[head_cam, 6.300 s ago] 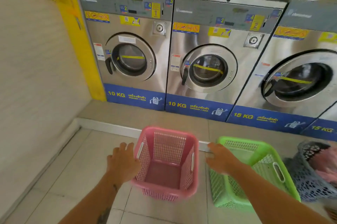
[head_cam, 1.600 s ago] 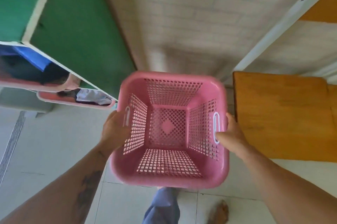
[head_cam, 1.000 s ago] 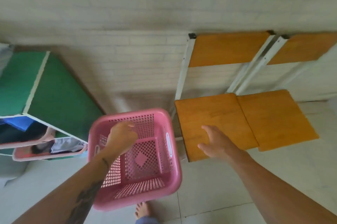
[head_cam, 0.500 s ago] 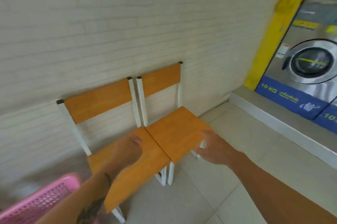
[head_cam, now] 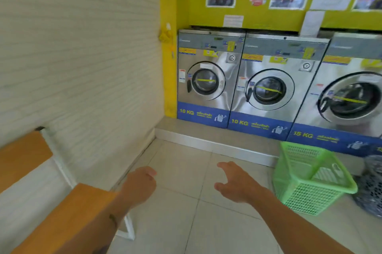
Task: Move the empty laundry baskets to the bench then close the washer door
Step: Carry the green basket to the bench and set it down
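An empty green laundry basket [head_cam: 312, 179] stands on the tiled floor at the right, in front of the washers. My right hand [head_cam: 235, 183] hovers empty with fingers spread, left of that basket. My left hand [head_cam: 140, 185] is loosely curled and empty, just past the orange bench seat [head_cam: 68, 218] at the lower left. Three steel washers line the back wall; the 15 KG washer door [head_cam: 351, 98] at the right looks slightly ajar. The pink basket is out of view.
A dark mesh basket [head_cam: 372, 187] sits at the right edge behind the green one. A raised step [head_cam: 206, 142] runs under the washers. A white brick wall [head_cam: 78, 67] is on the left, a yellow wall with posters above the machines.
The view has swung right from the bench to the washers. The pink basket, held earlier and then set down left of the bench, has left the view. Both hands are empty.
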A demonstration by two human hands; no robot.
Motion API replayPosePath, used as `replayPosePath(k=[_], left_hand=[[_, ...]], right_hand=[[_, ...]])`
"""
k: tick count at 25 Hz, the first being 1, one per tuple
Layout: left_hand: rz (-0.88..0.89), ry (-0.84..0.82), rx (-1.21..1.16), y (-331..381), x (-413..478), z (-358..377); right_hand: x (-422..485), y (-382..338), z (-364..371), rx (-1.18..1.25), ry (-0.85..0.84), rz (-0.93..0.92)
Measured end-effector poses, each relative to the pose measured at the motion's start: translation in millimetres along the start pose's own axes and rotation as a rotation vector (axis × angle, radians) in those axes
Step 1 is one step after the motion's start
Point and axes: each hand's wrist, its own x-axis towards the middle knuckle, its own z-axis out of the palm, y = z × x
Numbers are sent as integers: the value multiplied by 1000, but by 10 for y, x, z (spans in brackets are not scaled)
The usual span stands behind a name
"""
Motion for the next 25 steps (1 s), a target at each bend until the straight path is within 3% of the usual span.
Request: replayPosePath(k=[4,12,19,25], left_hand=[[141,-96,-79,671,1039,849],[334,-396,113,2351,2166,2444],[397,-409,166,3603,2484,3924],[379,-402,328,4473,2493,5056]], right_hand=[[470,911,-441,-10,82,153],[747,2642,-1303,87,251,468],[946,4521,-1906,128,301,593],[881,5988,-2601,136,214,681]])
